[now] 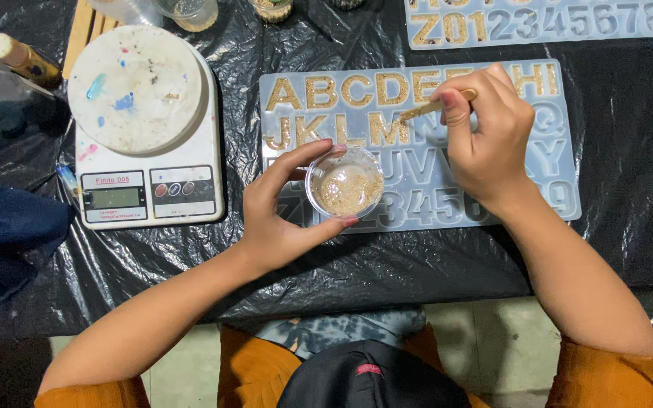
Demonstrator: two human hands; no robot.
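My left hand (281, 215) grips a small clear cup (345, 182) filled with gold glittery mixture, held just above the lower left part of a pale blue letter-and-number mould (546, 98). My right hand (485, 132) pinches a wooden stick (426, 110) coated with the gold mixture; its tip points down-left onto the mould's second row of letters. The top row and the left part of the second row hold gold filling. The remaining cavities look unfilled.
A white kitchen scale (153, 193) with a paint-stained round disc (134, 87) sits at left. A second mould (546, 23) lies at the back right. Cups and jars (190, 11) stand along the back edge, bottles (20, 57) at far left. Black plastic sheeting (629, 189) covers the table.
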